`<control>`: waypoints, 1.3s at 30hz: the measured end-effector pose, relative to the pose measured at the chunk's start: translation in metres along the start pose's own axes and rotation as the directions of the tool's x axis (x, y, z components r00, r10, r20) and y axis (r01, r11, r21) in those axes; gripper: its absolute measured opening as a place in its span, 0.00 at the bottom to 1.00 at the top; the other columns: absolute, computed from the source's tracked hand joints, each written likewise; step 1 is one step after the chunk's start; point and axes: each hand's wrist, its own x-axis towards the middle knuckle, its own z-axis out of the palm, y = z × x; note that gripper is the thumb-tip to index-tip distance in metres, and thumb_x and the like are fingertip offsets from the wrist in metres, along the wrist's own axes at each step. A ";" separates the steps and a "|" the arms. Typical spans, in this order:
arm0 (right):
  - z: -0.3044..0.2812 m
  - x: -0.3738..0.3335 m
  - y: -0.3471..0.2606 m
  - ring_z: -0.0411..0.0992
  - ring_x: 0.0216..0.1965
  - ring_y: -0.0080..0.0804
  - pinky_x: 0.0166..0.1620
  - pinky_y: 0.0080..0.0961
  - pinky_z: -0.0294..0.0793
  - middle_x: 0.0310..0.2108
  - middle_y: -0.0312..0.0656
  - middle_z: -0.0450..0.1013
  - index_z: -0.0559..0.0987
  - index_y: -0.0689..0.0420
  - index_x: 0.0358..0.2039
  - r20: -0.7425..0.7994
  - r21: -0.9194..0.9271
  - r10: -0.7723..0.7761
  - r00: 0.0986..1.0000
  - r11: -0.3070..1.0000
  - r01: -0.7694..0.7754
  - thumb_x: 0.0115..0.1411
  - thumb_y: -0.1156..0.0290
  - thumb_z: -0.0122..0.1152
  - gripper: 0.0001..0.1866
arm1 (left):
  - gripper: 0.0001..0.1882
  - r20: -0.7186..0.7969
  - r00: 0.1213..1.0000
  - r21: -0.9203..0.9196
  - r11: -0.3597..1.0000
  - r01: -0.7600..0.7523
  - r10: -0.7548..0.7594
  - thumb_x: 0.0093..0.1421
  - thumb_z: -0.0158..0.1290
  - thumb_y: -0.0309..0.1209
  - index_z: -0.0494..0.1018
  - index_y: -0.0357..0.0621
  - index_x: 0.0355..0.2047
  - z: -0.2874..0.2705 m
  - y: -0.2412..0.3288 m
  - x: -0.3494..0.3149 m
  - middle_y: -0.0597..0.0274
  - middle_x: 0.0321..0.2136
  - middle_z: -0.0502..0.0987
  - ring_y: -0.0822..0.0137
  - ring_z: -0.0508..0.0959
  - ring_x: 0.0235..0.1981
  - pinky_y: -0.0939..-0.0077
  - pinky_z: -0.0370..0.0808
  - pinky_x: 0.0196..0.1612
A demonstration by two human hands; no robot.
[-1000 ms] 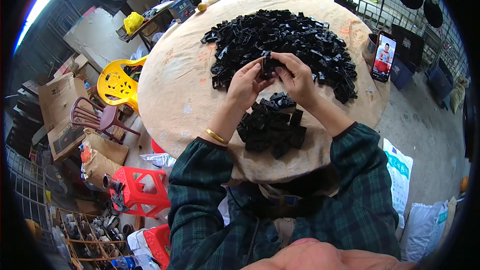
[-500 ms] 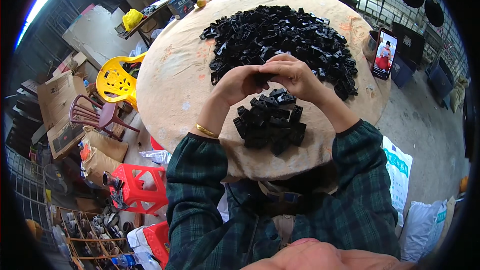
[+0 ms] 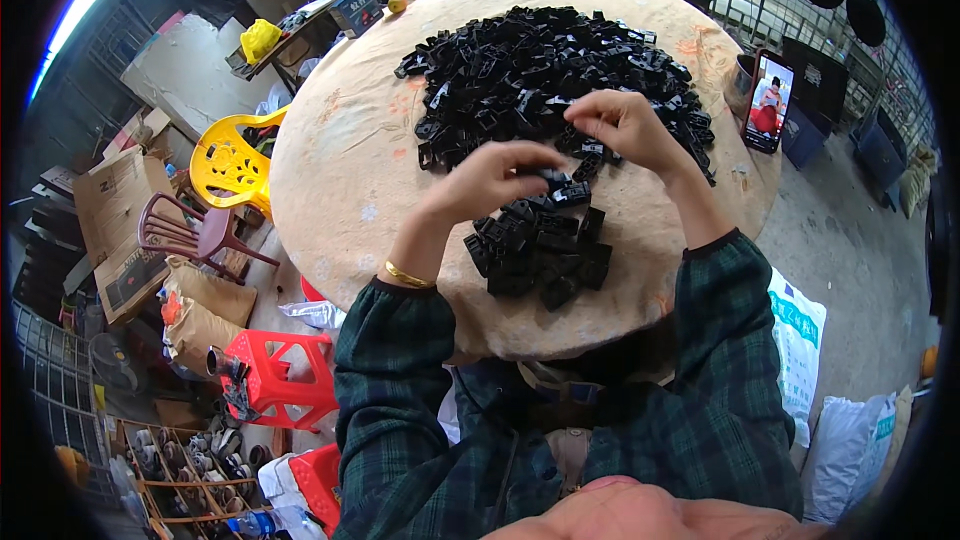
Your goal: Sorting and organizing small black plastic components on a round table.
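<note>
A small pile of black plastic parts (image 3: 540,252) lies near the table's front edge. My left hand (image 3: 495,178) is over its far end, thumb and fingers apart. A dark part shows under those fingers, apparently on the pile. Beyond is a much larger heap of similar black parts (image 3: 530,70). At that heap's near edge is my right hand (image 3: 630,132), its fingers curled and thumb close to them. Whatever may be between its fingertips cannot be made out. A few loose parts (image 3: 590,160) lie between the two piles.
The round table (image 3: 340,170) has a patterned cloth. A phone (image 3: 768,102) stands upright at its right edge, against a dark cup (image 3: 741,80). Yellow chair (image 3: 232,162), purple chair (image 3: 205,228) and red stool (image 3: 285,375) stand left. White sacks (image 3: 797,345) are at the right.
My hands, which were together over the gap between the piles, have parted. The left came down toward the small pile; the right moved right and slightly up, to the large heap's edge.
</note>
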 end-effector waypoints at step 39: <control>0.028 0.003 0.021 0.72 0.30 0.17 0.33 0.14 0.73 0.32 0.38 0.77 0.74 0.64 0.45 -0.349 0.007 0.055 0.936 0.998 -0.056 0.59 0.71 0.58 0.15 | 0.20 -0.533 0.808 0.647 0.736 0.200 0.249 0.44 0.54 0.22 0.75 0.45 0.41 -0.015 -0.072 0.033 0.48 0.47 0.67 0.50 0.67 0.49 0.61 0.64 0.54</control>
